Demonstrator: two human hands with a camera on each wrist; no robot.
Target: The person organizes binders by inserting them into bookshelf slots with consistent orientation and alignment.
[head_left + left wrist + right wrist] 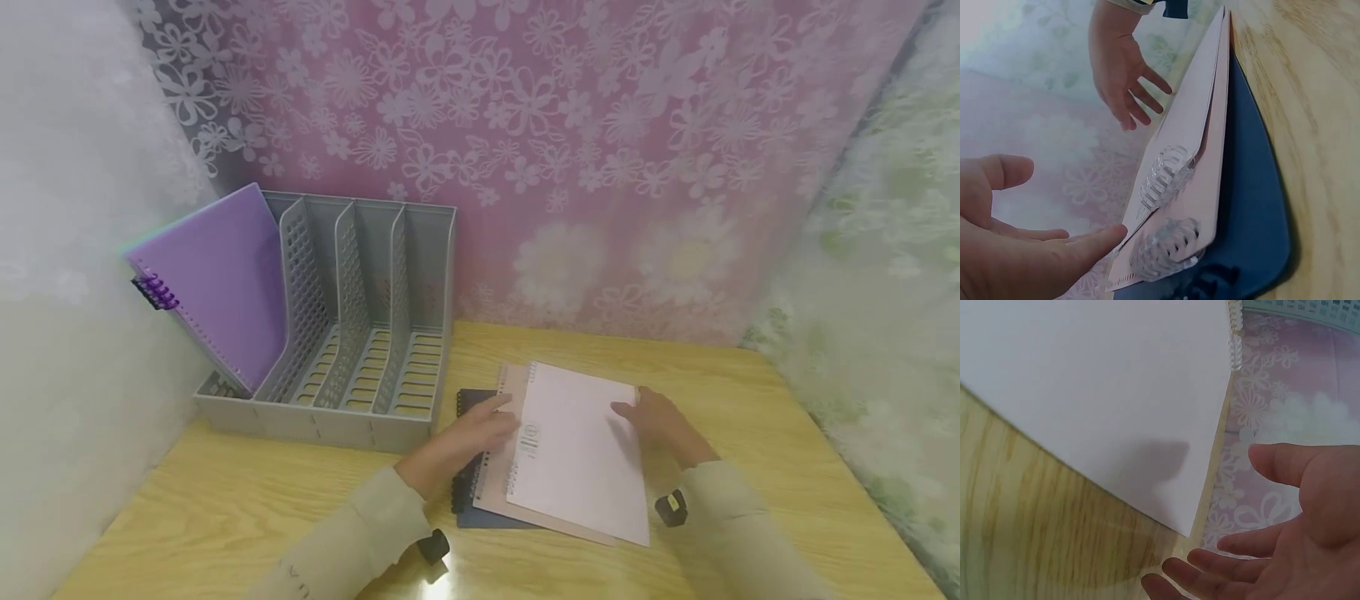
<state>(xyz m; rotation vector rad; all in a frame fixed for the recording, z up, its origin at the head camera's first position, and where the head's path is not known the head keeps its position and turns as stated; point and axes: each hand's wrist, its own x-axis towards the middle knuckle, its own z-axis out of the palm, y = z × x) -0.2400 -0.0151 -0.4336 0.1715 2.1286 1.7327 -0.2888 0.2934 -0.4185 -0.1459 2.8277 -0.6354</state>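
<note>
A stack of spiral notebooks lies on the table: a pale pink one (581,458) on top, a darker pink one (495,479) under it, and a dark blue one (1254,206) at the bottom. My left hand (476,433) is at the stack's ringed side, its fingers extended close to the clear rings (1166,178). At the opposite edge, my right hand (660,423) has its thumb over the top notebook's far corner. In the right wrist view the right hand (1297,531) is spread beside that corner, pinching nothing.
A grey file holder (322,421) with several slots stands at the back left. A purple spiral notebook (217,283) leans in its leftmost slot. Behind the wooden table (300,500) hangs a pink flowered cloth (525,167).
</note>
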